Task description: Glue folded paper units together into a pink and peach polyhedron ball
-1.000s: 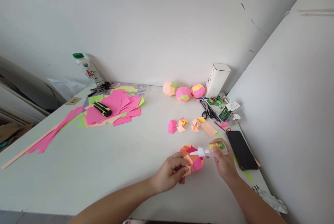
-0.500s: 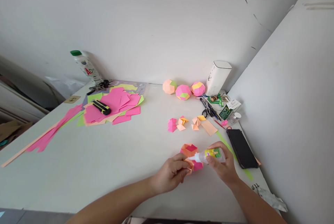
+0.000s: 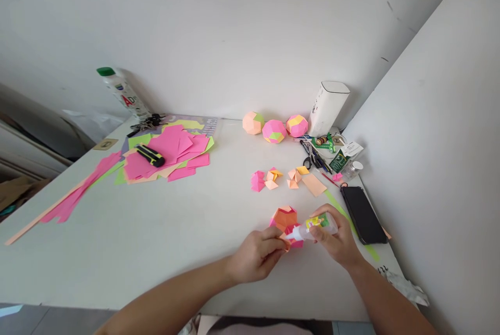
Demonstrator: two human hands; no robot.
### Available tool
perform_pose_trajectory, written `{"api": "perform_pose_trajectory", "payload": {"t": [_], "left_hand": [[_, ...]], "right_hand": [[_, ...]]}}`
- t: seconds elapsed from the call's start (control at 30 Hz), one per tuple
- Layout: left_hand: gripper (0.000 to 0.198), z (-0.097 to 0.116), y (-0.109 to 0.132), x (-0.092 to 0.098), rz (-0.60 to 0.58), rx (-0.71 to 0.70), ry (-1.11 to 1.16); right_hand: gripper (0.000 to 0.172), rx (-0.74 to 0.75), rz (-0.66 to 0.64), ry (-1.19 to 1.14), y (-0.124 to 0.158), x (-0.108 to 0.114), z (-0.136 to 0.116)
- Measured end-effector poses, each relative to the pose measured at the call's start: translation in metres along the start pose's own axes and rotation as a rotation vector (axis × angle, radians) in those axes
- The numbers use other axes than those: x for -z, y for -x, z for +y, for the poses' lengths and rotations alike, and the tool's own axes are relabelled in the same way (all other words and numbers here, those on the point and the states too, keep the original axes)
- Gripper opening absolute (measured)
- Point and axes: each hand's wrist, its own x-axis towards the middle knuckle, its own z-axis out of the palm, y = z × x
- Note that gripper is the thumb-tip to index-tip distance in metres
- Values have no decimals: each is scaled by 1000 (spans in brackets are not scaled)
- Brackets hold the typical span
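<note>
My left hand (image 3: 258, 253) pinches the near-left edge of a partly open folded-paper ball (image 3: 284, 217) in orange and pink. Its hollow inside faces up, and my fingers cover part of its rim. My right hand (image 3: 339, 238) is wrapped around a clear glue bottle (image 3: 314, 225) with a yellow and green label. The bottle is tilted to the left, its white nozzle at the paper edge by my left fingertips. Whether glue is coming out is too small to tell. Beyond the ball lie a pink folded piece (image 3: 258, 181) and peach folded pieces (image 3: 294, 178).
Three finished-looking paper balls (image 3: 274, 131) stand by the wall near a white box (image 3: 328, 108). A black phone (image 3: 364, 215) and scissors (image 3: 308, 162) are on the right. At left, a box cutter (image 3: 150, 156) rests on pink paper sheets (image 3: 177, 143), near a white bottle (image 3: 124, 94).
The glue bottle's tilt and the ball's angle have shifted slightly, with the nozzle still at the edge by my left fingers. The whole view has moved a little.
</note>
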Motion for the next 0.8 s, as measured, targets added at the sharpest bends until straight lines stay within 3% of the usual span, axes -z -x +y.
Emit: {"api": "perform_pose_trajectory", "payload": {"t": [0.8], "left_hand": [[21,-3,1,-2,35,-77,-79]], "right_hand": [[25,-6,-31,12,-2,0,0]]}}
